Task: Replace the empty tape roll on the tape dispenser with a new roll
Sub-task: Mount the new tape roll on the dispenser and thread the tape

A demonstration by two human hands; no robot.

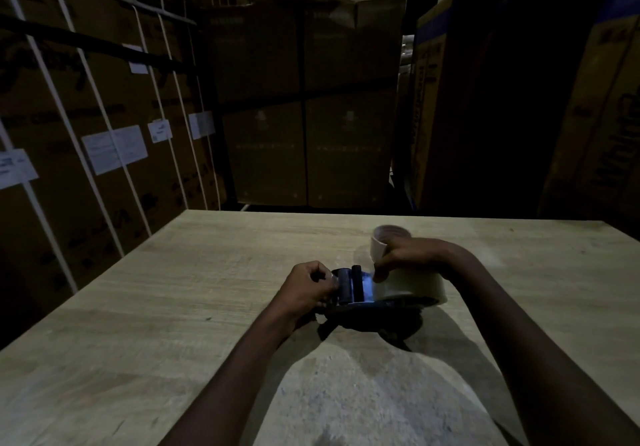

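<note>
A dark tape dispenser point(360, 310) lies on its side on the wooden table point(173, 289), with a new clear tape roll point(412, 286) mounted on it. My left hand point(308, 289) grips the dispenser's front end beside the black rollers point(349, 288). My right hand point(412, 255) rests over the new roll, its fingertips pinching the tape's loose end near the rollers. Behind my right hand stands an empty pale cardboard core point(382, 243), upright on the table.
Strapped cardboard boxes point(86, 133) with white labels line the left side. More stacked boxes point(304, 116) stand behind the table's far edge and a tall box point(519, 99) at the right. The scene is dim.
</note>
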